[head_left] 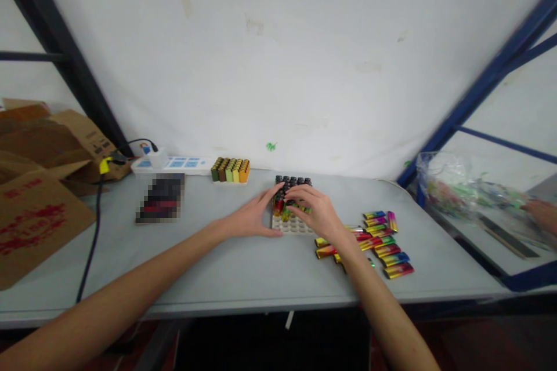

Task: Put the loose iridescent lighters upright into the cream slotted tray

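A pale tray with round holes [292, 226] lies in front of me, its back rows filled with upright black-topped lighters [294, 180]. My left hand [250, 217] is at the tray's left side, thumb and fingers spread apart along its edge. Over the tray's middle, my right hand [314, 208] pinches a yellow-green lighter [285, 214], partly hidden by the fingers. A red lighter [278, 206] stands just left of it. The front holes show bare. To the right, several shiny multicoloured lighters [386, 249] lie loose on the table, some behind my right forearm.
A second block of upright lighters [230, 171] stands by the wall beside a white power strip [187, 163]. A dark pixelated object [162, 199] and cardboard boxes [43, 208] are at left. At far right, another person's hand [542, 213] is near plastic bags [452, 185].
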### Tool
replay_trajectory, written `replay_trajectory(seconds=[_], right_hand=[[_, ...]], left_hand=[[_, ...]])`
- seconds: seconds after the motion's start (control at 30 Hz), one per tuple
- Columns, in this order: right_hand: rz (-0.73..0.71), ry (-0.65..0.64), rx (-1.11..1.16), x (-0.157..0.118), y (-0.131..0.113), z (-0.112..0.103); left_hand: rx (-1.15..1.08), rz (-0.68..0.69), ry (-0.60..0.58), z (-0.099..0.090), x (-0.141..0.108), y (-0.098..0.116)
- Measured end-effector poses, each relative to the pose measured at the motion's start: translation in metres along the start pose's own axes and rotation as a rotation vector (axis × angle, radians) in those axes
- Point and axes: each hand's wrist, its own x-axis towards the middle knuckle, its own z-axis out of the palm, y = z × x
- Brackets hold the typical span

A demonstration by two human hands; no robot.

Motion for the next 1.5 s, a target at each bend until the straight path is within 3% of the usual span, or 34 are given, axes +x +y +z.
replay_trajectory(seconds=[0.27, 0.43, 0.63, 1.13, 1.27, 1.37, 1.5], right_hand=[[-0.072, 0.053, -0.101, -0.004, 0.012, 0.009], [-0.044, 0.051, -0.193, -0.001, 0.016, 0.001], [0.044, -0.002, -0.193, 0.0, 0.009, -0.007], [-0.003, -0.059, -0.317, -0.002, 0.008, 0.001], [0.063, -0.064, -0.271, 0.0, 0.004, -0.025], [0.176, -0.164, -0.257, -0.007, 0.007, -0.062], [0.435, -0.267, -0.313, -0.032, 0.022, -0.12]], left_hand=[[0.017, -0.023, -0.011, 0.0, -0.001, -0.001], [0.016, -0.023, -0.016, -0.001, -0.001, 0.0], [-0.006, -0.041, -0.024, -0.003, -0.001, 0.004], [0.017, -0.037, -0.027, -0.002, -0.002, 0.001], [-0.002, -0.038, -0.03, -0.003, -0.002, 0.002], [-0.008, -0.055, -0.044, -0.004, -0.001, 0.003], [-0.01, -0.063, -0.038, -0.005, -0.001, 0.004]])
